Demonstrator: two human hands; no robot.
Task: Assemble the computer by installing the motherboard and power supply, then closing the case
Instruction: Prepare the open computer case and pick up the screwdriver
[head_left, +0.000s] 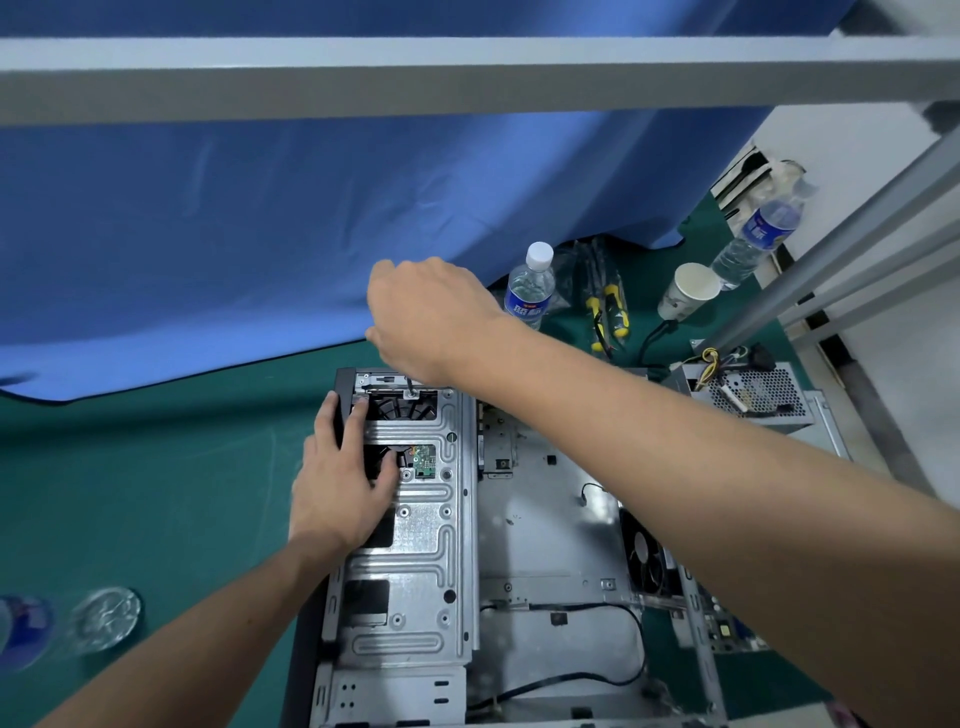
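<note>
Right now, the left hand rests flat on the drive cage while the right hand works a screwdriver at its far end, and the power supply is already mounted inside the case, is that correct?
Not quite: in the head view the power supply sits outside the case, on the mat beside it. The rest holds: left hand on the drive cage, right hand on the screwdriver.
</note>
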